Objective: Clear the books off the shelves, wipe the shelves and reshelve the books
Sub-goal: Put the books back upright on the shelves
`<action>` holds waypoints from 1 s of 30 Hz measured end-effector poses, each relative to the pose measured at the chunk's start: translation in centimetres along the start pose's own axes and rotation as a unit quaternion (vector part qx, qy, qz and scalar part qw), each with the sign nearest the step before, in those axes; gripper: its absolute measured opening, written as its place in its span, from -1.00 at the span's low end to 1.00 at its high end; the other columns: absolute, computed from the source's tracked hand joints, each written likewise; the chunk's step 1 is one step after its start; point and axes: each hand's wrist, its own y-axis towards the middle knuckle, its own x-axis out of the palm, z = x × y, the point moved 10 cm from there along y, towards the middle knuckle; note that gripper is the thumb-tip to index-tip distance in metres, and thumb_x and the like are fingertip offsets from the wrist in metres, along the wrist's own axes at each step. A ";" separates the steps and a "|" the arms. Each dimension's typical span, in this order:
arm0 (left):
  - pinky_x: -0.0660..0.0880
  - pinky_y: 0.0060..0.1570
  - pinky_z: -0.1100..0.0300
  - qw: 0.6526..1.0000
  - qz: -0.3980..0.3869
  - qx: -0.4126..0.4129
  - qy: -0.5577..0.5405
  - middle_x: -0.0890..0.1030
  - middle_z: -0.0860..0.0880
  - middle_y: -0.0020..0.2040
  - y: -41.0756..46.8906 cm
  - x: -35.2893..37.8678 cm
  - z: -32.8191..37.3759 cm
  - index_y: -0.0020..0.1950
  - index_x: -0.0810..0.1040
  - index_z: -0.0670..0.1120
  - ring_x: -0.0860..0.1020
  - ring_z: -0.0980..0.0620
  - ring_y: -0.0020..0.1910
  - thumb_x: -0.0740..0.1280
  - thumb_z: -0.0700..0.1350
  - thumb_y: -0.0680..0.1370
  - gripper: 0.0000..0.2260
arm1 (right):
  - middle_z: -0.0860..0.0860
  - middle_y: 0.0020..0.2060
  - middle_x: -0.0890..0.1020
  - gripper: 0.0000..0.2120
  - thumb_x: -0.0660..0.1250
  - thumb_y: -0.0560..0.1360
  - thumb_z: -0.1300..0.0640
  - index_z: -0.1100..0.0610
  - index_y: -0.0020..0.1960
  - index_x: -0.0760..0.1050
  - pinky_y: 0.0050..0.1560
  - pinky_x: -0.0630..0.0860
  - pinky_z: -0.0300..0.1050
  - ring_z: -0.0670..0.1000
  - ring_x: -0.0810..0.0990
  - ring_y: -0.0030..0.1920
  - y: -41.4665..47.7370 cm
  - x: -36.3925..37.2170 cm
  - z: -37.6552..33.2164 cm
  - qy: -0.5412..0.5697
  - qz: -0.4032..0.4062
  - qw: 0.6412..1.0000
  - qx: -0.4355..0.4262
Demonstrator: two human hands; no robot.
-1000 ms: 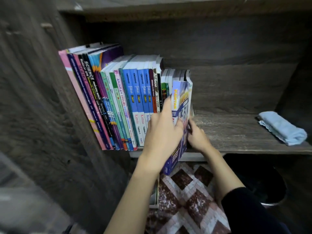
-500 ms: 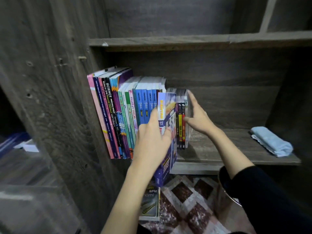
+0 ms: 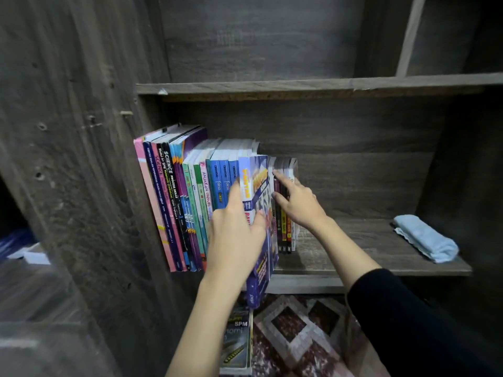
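Maroon-and-white patterned floor (image 3: 296, 330) fills the bottom of the view, and an SPM book (image 3: 236, 341) lies on it, just below the front edge of the shelf. A black sleeve (image 3: 408, 322) covers the person's right forearm short of the wrist, while the left arm is bare.

The left hand (image 3: 236, 240) grips a blue workbook (image 3: 261, 227) at its spine side: the thumb curls onto the front cover, the forefinger stretches up along the spine, and the other fingers are hidden behind the book. The workbook stands tilted, its lower corner hanging out past the front edge of the shelf board (image 3: 353, 248). Its upper part sits between the row of textbooks (image 3: 185, 202) on the left and a few slim dark-spined books (image 3: 284, 235) on the right.

The right hand (image 3: 299, 205) holds nothing. Its fingers are straight and loosely spread, laid against the slim dark-spined books, with the forefinger reaching up near their top edge, just beside the workbook's cover.

The row of textbooks leans left against the grey wooden side panel (image 3: 81, 159). A pink spine is outermost, a black "SCIENCE Process Skills" spine stands a few books in, and blue "fokus" spines stand next to the workbook.

Farther right on the same shelf board, well apart from the books, a folded light blue cloth (image 3: 424, 238) lies near the right wall. Beyond and above, the upper shelf (image 3: 299, 84) crosses the view, with a pale upright divider (image 3: 408, 36) rising from it
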 end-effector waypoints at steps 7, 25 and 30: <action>0.44 -0.15 0.10 1.000 -0.012 0.000 -0.012 0.52 -0.11 -0.05 0.4 0.9 0.9 0.52 0.12 0.01 0.50 -0.04 -0.17 0.27 0.00 0.57 -0.44 | 0.16 0.40 0.40 -0.53 0.21 0.57 -0.09 -0.16 0.46 0.22 0.26 0.42 0.15 0.23 0.41 0.35 -0.8 -0.8 1.2 0.025 0.052 0.998 0.002; 0.32 -0.23 0.14 0.993 0.025 0.099 0.059 0.47 -0.04 -0.20 2.3 2.7 7.0 0.55 0.06 0.04 0.37 0.01 -0.26 0.22 -0.13 0.60 -0.44 | 0.07 0.19 0.58 -0.59 0.35 0.51 0.04 -0.01 0.34 0.42 0.07 0.51 0.13 0.19 0.59 0.09 -2.6 -3.0 2.8 0.063 0.152 0.986 0.006; 0.34 -0.26 0.17 0.993 0.037 0.111 0.026 0.51 -0.03 -0.21 3.0 3.2 7.2 0.54 0.12 0.04 0.38 0.02 -0.35 0.25 -0.13 0.58 -0.44 | 0.07 0.16 0.60 -0.60 0.34 0.51 0.01 -0.01 0.33 0.43 0.04 0.52 0.14 0.19 0.61 0.07 -2.8 -3.2 3.0 0.064 0.172 0.983 -0.003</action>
